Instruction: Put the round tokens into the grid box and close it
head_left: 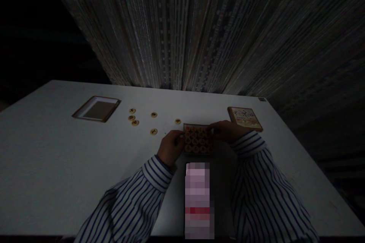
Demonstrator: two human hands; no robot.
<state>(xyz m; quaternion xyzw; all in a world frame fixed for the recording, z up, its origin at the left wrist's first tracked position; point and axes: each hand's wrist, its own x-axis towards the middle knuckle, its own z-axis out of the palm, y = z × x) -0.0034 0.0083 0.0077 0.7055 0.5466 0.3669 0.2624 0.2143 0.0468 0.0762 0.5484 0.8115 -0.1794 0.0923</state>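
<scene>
A small box [198, 139] packed with round wooden game pieces lies on the white table [57, 167] in front of me. My left hand [170, 147] grips the box's left side with curled fingers. At the box's upper right corner, my right hand [226, 131] is closed on its edge. Both arms wear striped sleeves. Several loose round pieces [153, 131] with dark marks lie on the table to the left of the box.
An empty shallow tray or box half [97, 109] lies at the back left. A printed lid [245, 118] lies at the back right. A dim striped curtain or wall stands behind the table. A blurred rectangle sits near the front edge.
</scene>
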